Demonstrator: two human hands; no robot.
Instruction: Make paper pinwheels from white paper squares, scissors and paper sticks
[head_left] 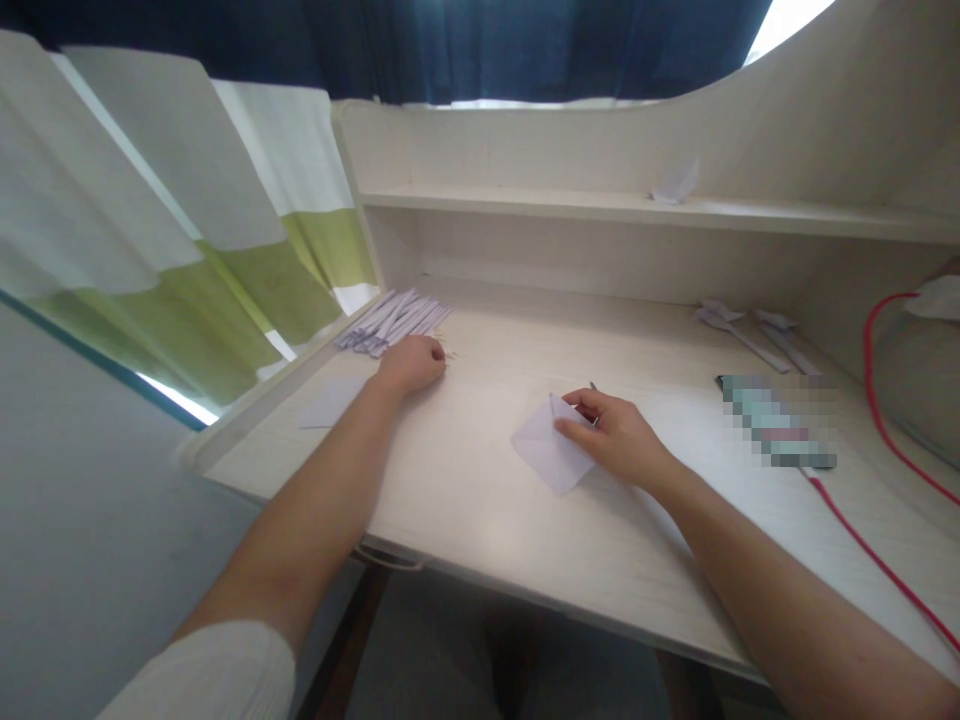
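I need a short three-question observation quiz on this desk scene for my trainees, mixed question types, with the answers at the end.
1. Multiple choice: what does the right hand hold?
A) a mug
B) white paper
C) a sponge

2. True or false: a pile of paper strips lies beside the left hand.

3. Fill in the colour: the cable at the near end of the phone is ____.

Key: 1. B; 2. True; 3. red.
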